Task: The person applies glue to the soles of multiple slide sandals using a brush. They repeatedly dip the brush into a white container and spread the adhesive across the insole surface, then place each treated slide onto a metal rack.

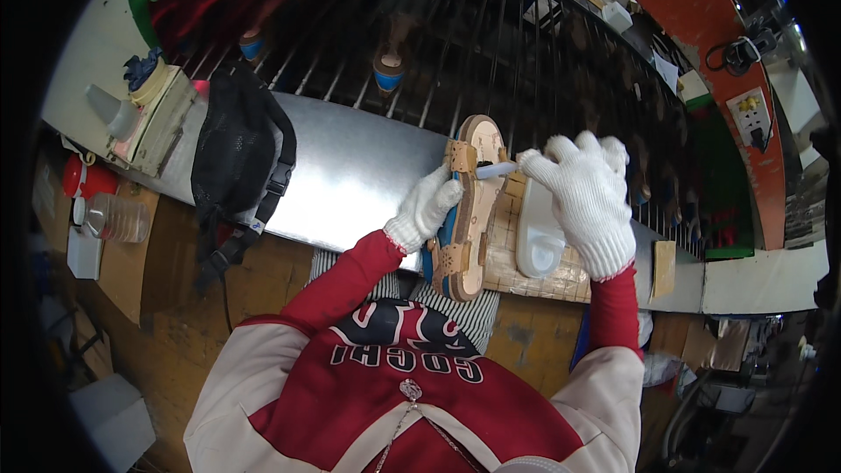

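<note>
My left hand [427, 209], in a white knit glove, is closed on the edge of a tan sandal [477, 228] with a blue-edged sole and studded straps. The sandal is held lengthwise in front of me, its insole facing up. My right hand [585, 197], gloved the same way, pinches a slim whitish tool [497, 170] between thumb and fingers. The tool's end reaches the strap near the sandal's far end; I cannot make out its exact kind. Just under my right hand lies an oblong white dish [540, 250] on a tan, grid-patterned board [504, 250].
A conveyor of dark metal bars [333, 79] runs beyond the steel ledge [342, 177], carrying blue-soled shoes [388, 72]. On the left a black waist bag [236, 144] hangs over the ledge, near a clear plastic jar [118, 217]. An orange-red frame [745, 79] with a socket stands right.
</note>
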Available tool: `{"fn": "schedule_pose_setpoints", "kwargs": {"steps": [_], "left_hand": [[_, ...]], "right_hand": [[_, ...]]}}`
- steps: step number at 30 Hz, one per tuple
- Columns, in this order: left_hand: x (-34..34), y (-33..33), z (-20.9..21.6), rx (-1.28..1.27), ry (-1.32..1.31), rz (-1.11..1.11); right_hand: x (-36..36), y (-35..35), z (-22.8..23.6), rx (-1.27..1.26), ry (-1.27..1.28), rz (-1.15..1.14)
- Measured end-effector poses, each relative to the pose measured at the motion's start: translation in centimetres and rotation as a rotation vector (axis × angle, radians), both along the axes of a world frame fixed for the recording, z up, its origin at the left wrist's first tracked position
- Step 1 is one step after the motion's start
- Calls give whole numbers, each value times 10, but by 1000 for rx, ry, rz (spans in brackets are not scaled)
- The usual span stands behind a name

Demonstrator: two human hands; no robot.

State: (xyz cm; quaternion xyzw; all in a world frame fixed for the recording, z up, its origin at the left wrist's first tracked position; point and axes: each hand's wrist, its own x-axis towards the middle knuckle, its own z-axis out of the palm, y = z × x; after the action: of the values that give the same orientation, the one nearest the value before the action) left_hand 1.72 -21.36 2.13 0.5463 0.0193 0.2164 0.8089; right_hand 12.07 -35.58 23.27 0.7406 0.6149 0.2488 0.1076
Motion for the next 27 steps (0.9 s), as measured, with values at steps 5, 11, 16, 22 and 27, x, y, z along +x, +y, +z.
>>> {"fn": "schedule_pose_setpoints", "kwargs": {"steps": [5,11,16,22,27], "left_hand": [[-3,4,4,-98,-21,-102],[-3,2,1,-183,-54,-119],[-1,4,-20,-233,-86,-181],[-4,3,-34,-231,-157,-191],[-4,7,-33,-283,-123,-238]], "right_hand": [[-10,24,24,-66,1,220],[-11,23,31,-125,5,330],[20,13,22,-103,396,175],[35,3,-33,442,581,-83],[-18,-26,-86,578,304,-86]]}}
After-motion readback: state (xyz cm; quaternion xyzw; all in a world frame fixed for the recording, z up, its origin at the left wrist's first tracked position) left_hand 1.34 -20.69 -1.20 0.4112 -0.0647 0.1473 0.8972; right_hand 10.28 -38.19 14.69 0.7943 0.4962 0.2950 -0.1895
